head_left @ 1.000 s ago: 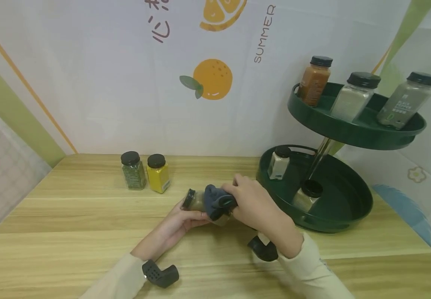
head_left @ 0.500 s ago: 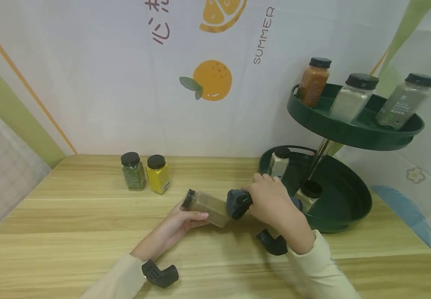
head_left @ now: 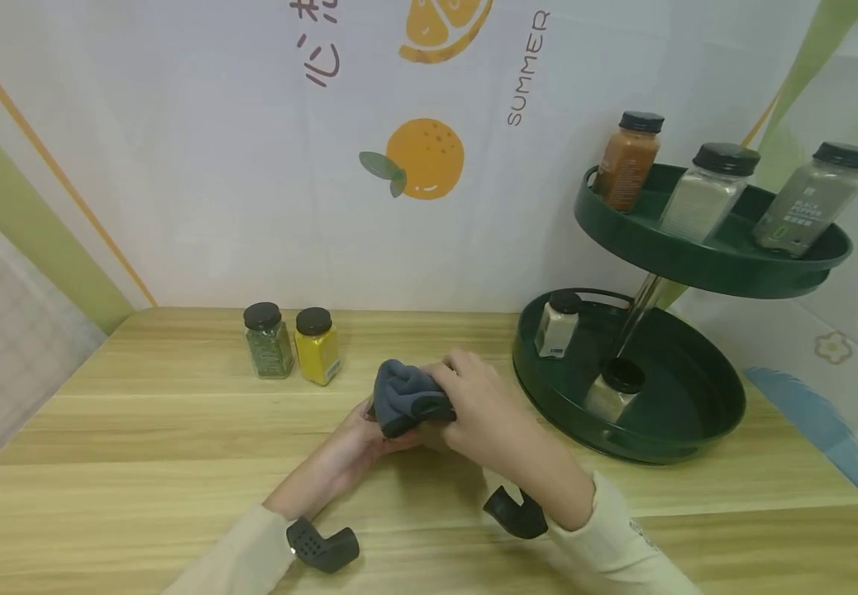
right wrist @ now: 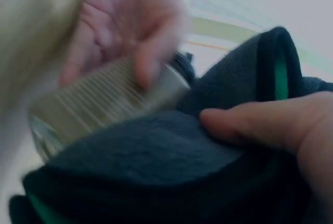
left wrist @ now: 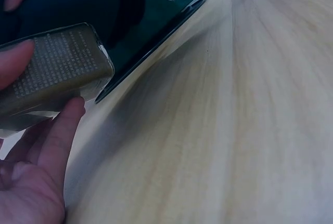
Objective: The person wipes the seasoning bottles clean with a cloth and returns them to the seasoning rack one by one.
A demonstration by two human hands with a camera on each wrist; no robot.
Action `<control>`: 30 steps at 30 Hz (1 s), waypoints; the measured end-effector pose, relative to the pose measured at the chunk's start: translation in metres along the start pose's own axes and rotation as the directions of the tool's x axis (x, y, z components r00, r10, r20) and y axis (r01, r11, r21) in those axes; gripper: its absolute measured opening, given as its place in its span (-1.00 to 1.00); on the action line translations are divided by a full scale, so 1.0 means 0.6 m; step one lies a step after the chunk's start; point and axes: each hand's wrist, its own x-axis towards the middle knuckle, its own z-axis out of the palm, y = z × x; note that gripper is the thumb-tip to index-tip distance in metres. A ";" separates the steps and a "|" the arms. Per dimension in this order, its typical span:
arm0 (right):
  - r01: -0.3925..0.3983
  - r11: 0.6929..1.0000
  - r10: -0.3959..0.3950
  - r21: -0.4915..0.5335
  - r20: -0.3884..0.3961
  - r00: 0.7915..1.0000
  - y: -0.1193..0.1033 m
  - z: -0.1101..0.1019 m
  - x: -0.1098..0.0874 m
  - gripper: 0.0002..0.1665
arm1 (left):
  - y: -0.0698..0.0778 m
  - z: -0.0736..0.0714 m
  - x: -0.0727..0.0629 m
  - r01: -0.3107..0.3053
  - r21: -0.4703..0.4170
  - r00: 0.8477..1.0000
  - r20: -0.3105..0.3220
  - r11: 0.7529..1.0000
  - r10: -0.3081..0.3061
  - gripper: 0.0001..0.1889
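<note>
My left hand (head_left: 355,442) grips a clear spice jar (left wrist: 60,65) of brownish powder, tilted on its side above the table. In the right wrist view, lines of print run along the jar (right wrist: 99,102) and its dark cap end is partly hidden. A dark blue-grey cloth (head_left: 405,398) is bunched in my right hand (head_left: 484,417), the thumb pressing into its folds. From the head view, that cloth lies over the jar and hides nearly all of it.
A jar of green herbs (head_left: 269,349) and a yellow jar (head_left: 317,354) stand at the back left. On the right is a two-tier green rack (head_left: 697,450), holding an orange-brown jar (head_left: 628,165) and several others. A printed curtain (head_left: 250,165) hangs behind the table.
My right hand and cloth first drew right, baring the jar, then came back left over its cap end. My left hand stays in place holding the jar.
</note>
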 end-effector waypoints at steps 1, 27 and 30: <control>0.004 1.000 -0.004 0.004 0.015 1.000 -0.002 0.004 0.000 -0.46 | 0.000 -0.001 -0.001 -0.004 -0.007 1.000 0.004 1.000 0.004 -0.34; -0.264 0.959 0.276 -0.098 0.141 0.951 0.047 -0.030 -0.007 -0.55 | 0.003 0.001 0.000 -0.018 -0.062 1.000 0.006 0.998 0.018 -0.52; -0.130 0.991 0.130 -0.011 0.021 0.991 0.037 -0.030 -0.006 -0.40 | 0.002 -0.001 0.000 -0.025 -0.078 0.999 0.025 0.997 0.027 -0.57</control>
